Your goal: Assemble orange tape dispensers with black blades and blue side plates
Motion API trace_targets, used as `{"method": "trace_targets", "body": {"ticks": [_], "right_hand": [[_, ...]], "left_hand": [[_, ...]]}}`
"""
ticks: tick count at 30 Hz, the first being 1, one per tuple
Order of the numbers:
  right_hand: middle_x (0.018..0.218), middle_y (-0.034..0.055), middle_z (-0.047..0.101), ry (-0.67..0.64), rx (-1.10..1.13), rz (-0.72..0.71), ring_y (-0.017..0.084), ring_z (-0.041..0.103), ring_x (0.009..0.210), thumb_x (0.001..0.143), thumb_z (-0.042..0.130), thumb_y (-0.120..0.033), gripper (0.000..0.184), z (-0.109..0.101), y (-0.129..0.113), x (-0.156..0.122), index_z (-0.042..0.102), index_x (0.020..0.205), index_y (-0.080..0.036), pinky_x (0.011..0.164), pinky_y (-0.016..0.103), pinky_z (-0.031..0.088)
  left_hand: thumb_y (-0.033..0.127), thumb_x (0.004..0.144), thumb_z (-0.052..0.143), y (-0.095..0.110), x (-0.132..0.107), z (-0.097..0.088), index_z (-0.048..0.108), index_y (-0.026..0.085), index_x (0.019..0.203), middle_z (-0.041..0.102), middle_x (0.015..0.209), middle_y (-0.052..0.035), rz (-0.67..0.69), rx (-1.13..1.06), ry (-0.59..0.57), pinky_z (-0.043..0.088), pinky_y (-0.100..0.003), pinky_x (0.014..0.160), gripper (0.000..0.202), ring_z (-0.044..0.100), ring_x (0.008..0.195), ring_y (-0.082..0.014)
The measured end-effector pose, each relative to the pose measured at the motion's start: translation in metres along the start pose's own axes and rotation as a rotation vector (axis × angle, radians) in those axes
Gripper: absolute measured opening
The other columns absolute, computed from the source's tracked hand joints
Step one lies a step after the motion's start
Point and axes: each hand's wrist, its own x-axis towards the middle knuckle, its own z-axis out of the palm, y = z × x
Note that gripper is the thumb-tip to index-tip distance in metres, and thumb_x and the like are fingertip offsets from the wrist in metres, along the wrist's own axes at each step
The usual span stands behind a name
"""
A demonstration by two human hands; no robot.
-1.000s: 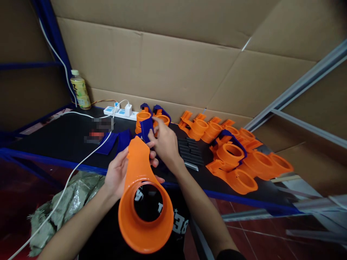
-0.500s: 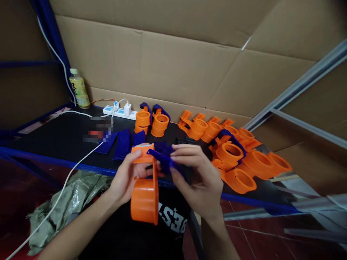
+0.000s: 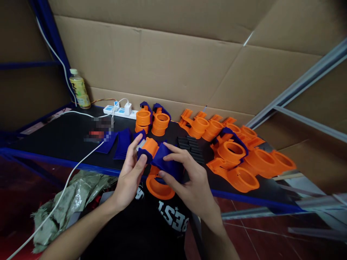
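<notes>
Cardboard wall (image 3: 173, 61), tan and creased, behind everything; before it, a black-topped workbench with a blue frame (image 3: 54, 133). Across its right part, a crowd of orange plastic pieces with ring-shaped ends (image 3: 252, 159), one with dark blue plastic on it. Over the near edge, two bare hands at work together: left hand (image 3: 127, 182) pinched around one end of the work, thumb on a blue edge, index finger stretched along the far side; right hand (image 3: 193, 177) with bent fingers gripping the other side. Between both, in front of a black shirt with white lettering (image 3: 162, 234), an orange plastic piece with a narrow head (image 3: 151, 146), off the bench, ring end lowest. Against that head, under the right fingers, a smooth dark blue plastic cover (image 3: 169, 162). Looks like a fitting step, cover onto orange piece; impossible to confirm full seating with fingers over the join. Seems to call next for a firm left hold, edges lined up, then even pressure from the right. Smaller still: fanned flat dark blue plates (image 3: 123, 142) to the left, short black bars (image 3: 191, 146) to the right, and a pale grey strip (image 3: 141, 145) by the left index finger.
</notes>
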Motion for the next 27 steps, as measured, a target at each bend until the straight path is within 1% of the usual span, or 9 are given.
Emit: {"method": "trace_targets", "body": {"ticks": [2, 7, 11, 15, 19, 21, 25, 27], "right_hand": [[0.141, 0.0089, 0.062, -0.002, 0.006, 0.011, 0.027, 0.061, 0.127, 0.089, 0.073, -0.028, 0.027, 0.001, 0.000, 0.000, 0.061, 0.113, -0.027, 0.109, 0.048, 0.047], [0.138, 0.0076, 0.064, 0.009, 0.034, 0.036, 0.024, 0.063, 0.125, 0.090, 0.071, -0.027, 0.024, 0.000, 0.003, 0.002, 0.062, 0.112, -0.026, 0.107, 0.043, 0.048], [0.137, 0.0079, 0.065, 0.006, 0.059, 0.063, 0.025, 0.063, 0.125, 0.089, 0.071, -0.027, 0.023, -0.001, 0.002, 0.002, 0.062, 0.110, -0.025, 0.106, 0.043, 0.049], [0.136, 0.0067, 0.065, 0.004, 0.084, 0.091, 0.024, 0.064, 0.122, 0.089, 0.072, -0.027, 0.024, -0.002, 0.000, 0.001, 0.062, 0.110, -0.026, 0.105, 0.041, 0.049], [0.137, 0.0055, 0.065, -0.001, 0.114, 0.112, 0.023, 0.064, 0.123, 0.088, 0.073, -0.027, 0.025, -0.002, 0.001, 0.000, 0.062, 0.111, -0.027, 0.104, 0.040, 0.050], [0.137, 0.0051, 0.065, 0.001, 0.129, 0.123, 0.023, 0.063, 0.123, 0.089, 0.072, -0.027, 0.025, -0.001, 0.002, 0.000, 0.062, 0.111, -0.027, 0.104, 0.039, 0.050], [0.136, 0.0053, 0.065, 0.000, 0.151, 0.147, 0.023, 0.064, 0.122, 0.089, 0.072, -0.027, 0.024, -0.001, 0.002, 0.000, 0.062, 0.110, -0.027, 0.105, 0.040, 0.049], [0.135, 0.0056, 0.065, 0.002, 0.163, 0.157, 0.023, 0.064, 0.121, 0.088, 0.073, -0.027, 0.024, -0.001, 0.000, 0.000, 0.063, 0.110, -0.027, 0.104, 0.040, 0.049]], "left_hand": [[0.034, 0.091, 0.070, 0.000, 0.000, 0.000, 0.052, 0.036, 0.143, 0.050, 0.154, -0.0027, 0.009, 0.020, 0.002, 0.042, -0.028, 0.108, 0.055, 0.045, 0.142, -0.0230], [0.035, 0.089, 0.072, 0.001, -0.001, 0.000, 0.055, 0.036, 0.141, 0.050, 0.153, -0.0027, -0.021, 0.026, 0.002, 0.045, -0.027, 0.102, 0.054, 0.047, 0.139, -0.0239], [0.039, 0.090, 0.071, -0.001, -0.001, -0.001, 0.052, 0.036, 0.143, 0.051, 0.151, -0.0038, -0.009, 0.058, -0.014, 0.044, -0.032, 0.106, 0.056, 0.050, 0.136, -0.0254], [0.042, 0.091, 0.069, -0.007, -0.001, -0.003, 0.051, 0.035, 0.143, 0.050, 0.152, -0.0052, 0.044, 0.080, -0.026, 0.042, -0.039, 0.111, 0.056, 0.047, 0.139, -0.0283], [0.042, 0.094, 0.064, -0.010, -0.003, -0.004, 0.051, 0.036, 0.143, 0.048, 0.154, -0.0048, 0.054, 0.093, -0.023, 0.046, -0.039, 0.107, 0.051, 0.053, 0.133, -0.0274], [0.042, 0.094, 0.064, -0.010, -0.004, -0.004, 0.048, 0.038, 0.145, 0.049, 0.153, -0.0050, 0.058, 0.092, -0.025, 0.047, -0.040, 0.106, 0.053, 0.055, 0.131, -0.0271], [0.041, 0.094, 0.065, -0.011, -0.004, -0.003, 0.043, 0.038, 0.148, 0.053, 0.148, -0.0063, 0.069, 0.076, -0.041, 0.045, -0.043, 0.110, 0.059, 0.054, 0.133, -0.0272], [0.042, 0.093, 0.066, -0.012, -0.003, -0.004, 0.042, 0.037, 0.149, 0.052, 0.149, -0.0074, 0.071, 0.078, -0.055, 0.043, -0.044, 0.112, 0.061, 0.052, 0.136, -0.0278]]}}
